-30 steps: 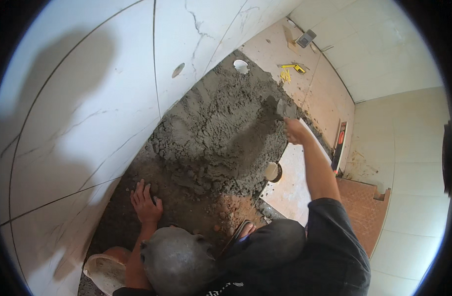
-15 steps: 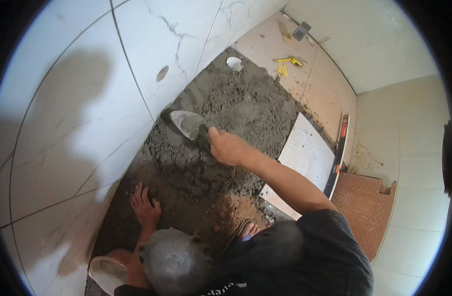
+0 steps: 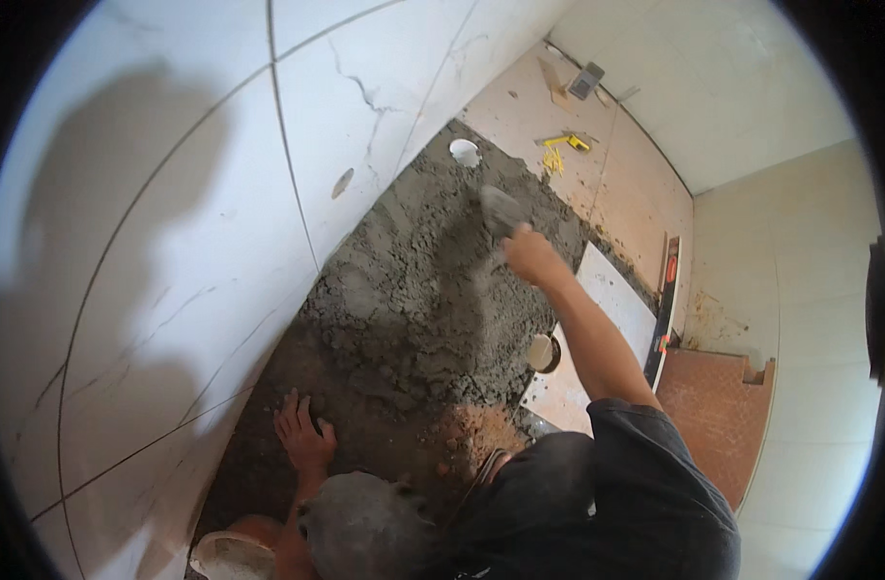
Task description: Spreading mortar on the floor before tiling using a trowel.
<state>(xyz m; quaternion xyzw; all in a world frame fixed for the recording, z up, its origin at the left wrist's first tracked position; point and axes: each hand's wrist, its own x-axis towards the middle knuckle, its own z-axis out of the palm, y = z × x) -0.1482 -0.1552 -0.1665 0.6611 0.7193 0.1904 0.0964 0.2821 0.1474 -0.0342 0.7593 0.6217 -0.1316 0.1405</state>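
Observation:
My right hand (image 3: 534, 256) is closed around the handle of a trowel (image 3: 501, 211), slightly blurred by motion. Its blade lies over the far part of a bed of rough grey mortar (image 3: 394, 271). Fingers apart, my left hand (image 3: 304, 435) rests on the dark, bare floor near the wall, short of the mortar, and holds nothing. Beyond the trowel, a round white pipe opening (image 3: 464, 153) shows in the mortar. To the right of the bed lies a white tile (image 3: 612, 290), and a second round opening (image 3: 541, 354) shows by its edge.
White marbled tiles cover the left wall (image 3: 191, 290). A spirit level (image 3: 663, 309) lies along the white tile, near a reddish-brown patterned panel (image 3: 713, 406). On the far floor are a yellow tape measure (image 3: 578, 143), small yellow pieces (image 3: 553, 159) and a grey device (image 3: 585, 80). A bucket (image 3: 232, 558) stands lower left.
My right hand and the trowel have moved right and farther away, from beside the left wall. The round opening by the white tile now shows. My left hand keeps its place on the floor.

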